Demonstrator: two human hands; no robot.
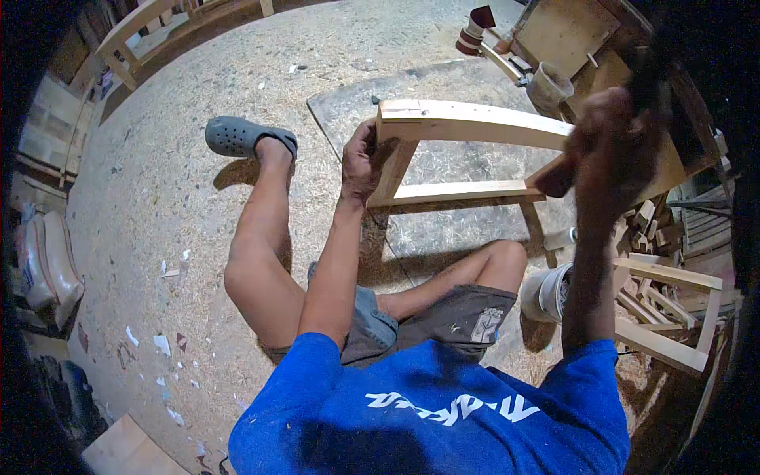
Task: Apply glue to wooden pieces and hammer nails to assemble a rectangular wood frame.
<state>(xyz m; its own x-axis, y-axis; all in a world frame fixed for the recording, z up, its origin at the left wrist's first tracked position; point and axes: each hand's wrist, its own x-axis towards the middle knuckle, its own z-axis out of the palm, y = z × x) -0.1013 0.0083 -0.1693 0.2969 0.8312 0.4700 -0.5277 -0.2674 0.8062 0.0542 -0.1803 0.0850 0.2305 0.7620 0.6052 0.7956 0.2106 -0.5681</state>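
In front of me a pale wooden frame (483, 120) stands on a dark board, with a slightly curved top rail and a lower rail joined by end pieces. My left hand (362, 161) grips the frame's left upper corner, fingers on its end. Raised above the frame's right end is my right hand (613, 134), dark and smeared by motion. Its fingers look curled round something dark that I cannot make out. The frame's right upper end is hidden behind this hand and forearm.
Sawdust covers the floor around the dark board (332, 107). To the right are a white bucket (542, 297), a second wooden frame (665, 348), wood offcuts (645, 222) and a pale tub (549, 85). Full sacks (51, 265) lie at left. A wooden structure (131, 32) stands far left.
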